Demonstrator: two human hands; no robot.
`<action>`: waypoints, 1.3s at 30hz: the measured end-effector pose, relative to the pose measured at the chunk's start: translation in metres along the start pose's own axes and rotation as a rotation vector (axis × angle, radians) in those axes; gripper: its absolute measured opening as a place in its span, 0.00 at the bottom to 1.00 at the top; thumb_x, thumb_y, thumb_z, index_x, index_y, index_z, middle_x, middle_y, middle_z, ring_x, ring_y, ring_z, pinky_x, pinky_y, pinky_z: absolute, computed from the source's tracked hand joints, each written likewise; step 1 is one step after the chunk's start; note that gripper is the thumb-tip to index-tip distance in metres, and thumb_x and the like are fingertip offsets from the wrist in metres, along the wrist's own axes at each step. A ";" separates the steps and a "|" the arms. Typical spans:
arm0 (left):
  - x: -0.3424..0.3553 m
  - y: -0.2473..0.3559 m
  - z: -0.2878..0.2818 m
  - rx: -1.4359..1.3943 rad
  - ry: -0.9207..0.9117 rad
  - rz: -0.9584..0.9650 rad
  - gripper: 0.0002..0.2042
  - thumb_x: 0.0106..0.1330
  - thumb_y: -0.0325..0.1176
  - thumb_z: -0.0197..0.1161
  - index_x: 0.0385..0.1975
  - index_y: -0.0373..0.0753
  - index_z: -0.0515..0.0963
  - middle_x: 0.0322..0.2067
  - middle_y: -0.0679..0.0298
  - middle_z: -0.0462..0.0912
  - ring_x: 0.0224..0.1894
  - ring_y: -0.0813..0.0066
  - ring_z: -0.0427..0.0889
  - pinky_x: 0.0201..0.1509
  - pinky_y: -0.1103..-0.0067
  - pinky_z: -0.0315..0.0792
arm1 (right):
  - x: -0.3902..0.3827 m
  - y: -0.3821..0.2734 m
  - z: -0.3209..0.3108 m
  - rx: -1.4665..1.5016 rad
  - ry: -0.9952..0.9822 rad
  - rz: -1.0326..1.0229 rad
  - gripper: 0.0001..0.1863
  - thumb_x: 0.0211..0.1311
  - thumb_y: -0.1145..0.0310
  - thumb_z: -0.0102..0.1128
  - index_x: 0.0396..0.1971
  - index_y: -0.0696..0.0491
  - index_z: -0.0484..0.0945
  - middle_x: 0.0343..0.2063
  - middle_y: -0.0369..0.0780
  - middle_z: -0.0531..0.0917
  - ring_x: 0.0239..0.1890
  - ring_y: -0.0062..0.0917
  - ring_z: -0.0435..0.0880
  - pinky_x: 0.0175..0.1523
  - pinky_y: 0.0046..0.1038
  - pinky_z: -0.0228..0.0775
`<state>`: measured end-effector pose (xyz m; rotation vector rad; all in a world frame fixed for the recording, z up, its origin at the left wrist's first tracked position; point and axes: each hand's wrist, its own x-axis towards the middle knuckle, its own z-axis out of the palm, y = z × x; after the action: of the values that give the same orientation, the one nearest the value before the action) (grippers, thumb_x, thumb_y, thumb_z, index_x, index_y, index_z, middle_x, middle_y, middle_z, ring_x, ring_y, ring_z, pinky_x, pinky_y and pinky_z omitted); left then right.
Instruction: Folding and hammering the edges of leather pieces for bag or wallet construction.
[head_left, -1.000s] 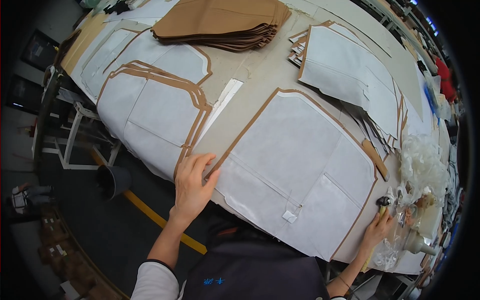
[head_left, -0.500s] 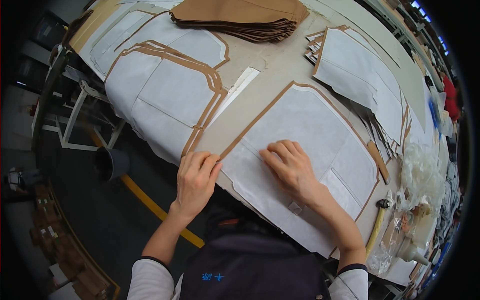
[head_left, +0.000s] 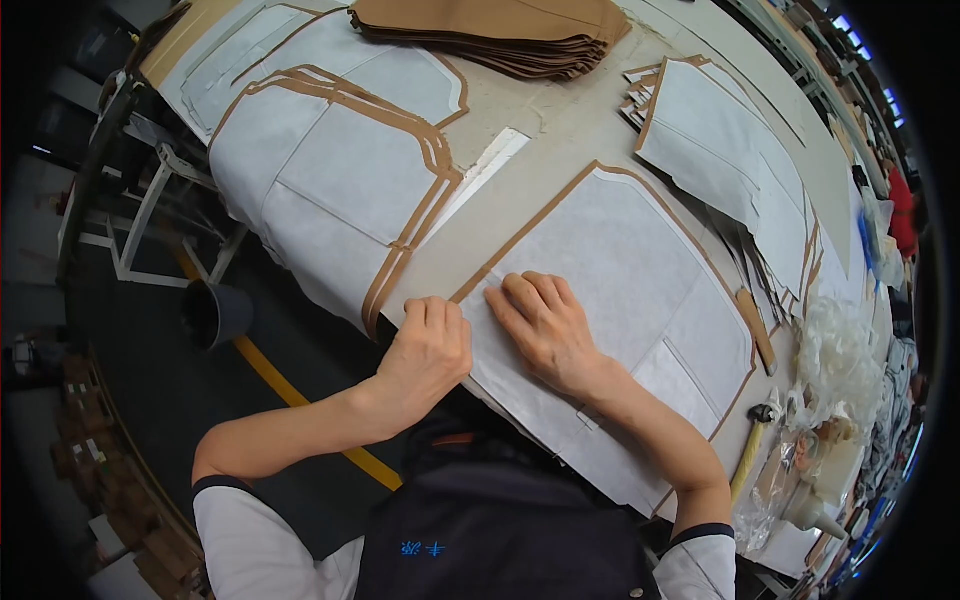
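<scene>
Grey table point(head_left: 565, 115): white panel point(head_left: 620, 260) lies along the near edge; could slip or crease if one hand pulls while the other presses, I'd guess.
Panel: broad, mostly flat, brown border point(head_left: 535, 222) along its outer sides; looks thin and soft.
Right hand point(head_left: 548, 328): on panel near its left edge, fingers bent, thumb slightly apart; can't tell if pinching.
Left hand point(head_left: 422, 352): at panel's left corner, fingers curled together; hold hidden, can't tell.

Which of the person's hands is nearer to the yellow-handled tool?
Right. The right hand is over the brown-edged white panel, to the left of the yellow-handled tool; the left hand is farther left, by the panel's left edge.
</scene>
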<state>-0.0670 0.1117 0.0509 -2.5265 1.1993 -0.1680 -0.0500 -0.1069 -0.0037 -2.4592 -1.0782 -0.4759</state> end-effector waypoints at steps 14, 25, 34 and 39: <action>-0.012 -0.022 0.013 -0.516 0.208 -0.271 0.06 0.61 0.27 0.70 0.35 0.36 0.80 0.33 0.61 0.79 0.37 0.60 0.81 0.40 0.67 0.75 | -0.001 0.000 0.002 0.044 0.013 0.028 0.26 0.54 0.75 0.63 0.56 0.61 0.81 0.53 0.47 0.79 0.55 0.40 0.81 0.58 0.40 0.73; -0.018 -0.007 0.019 -0.360 0.275 -0.206 0.11 0.55 0.25 0.69 0.38 0.31 0.82 0.33 0.58 0.78 0.37 0.62 0.80 0.42 0.69 0.78 | -0.002 0.000 0.002 0.051 0.025 0.010 0.26 0.54 0.75 0.63 0.56 0.62 0.81 0.52 0.48 0.79 0.55 0.41 0.80 0.58 0.41 0.73; 0.006 0.007 0.005 0.229 -0.088 0.016 0.06 0.54 0.32 0.67 0.26 0.39 0.78 0.28 0.63 0.73 0.38 0.68 0.76 0.40 0.75 0.69 | -0.003 -0.001 0.006 0.063 0.059 0.006 0.26 0.51 0.79 0.64 0.55 0.62 0.81 0.51 0.48 0.78 0.54 0.42 0.80 0.58 0.41 0.73; -0.002 -0.020 0.021 -0.163 0.113 -0.175 0.06 0.56 0.29 0.69 0.29 0.39 0.78 0.28 0.63 0.75 0.36 0.63 0.79 0.40 0.69 0.74 | -0.004 0.000 0.006 0.046 0.049 0.006 0.26 0.51 0.79 0.63 0.54 0.61 0.81 0.51 0.47 0.78 0.54 0.42 0.80 0.59 0.41 0.73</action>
<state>-0.0489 0.1301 0.0381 -2.7981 1.0709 -0.2689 -0.0516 -0.1062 -0.0103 -2.3975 -1.0496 -0.5010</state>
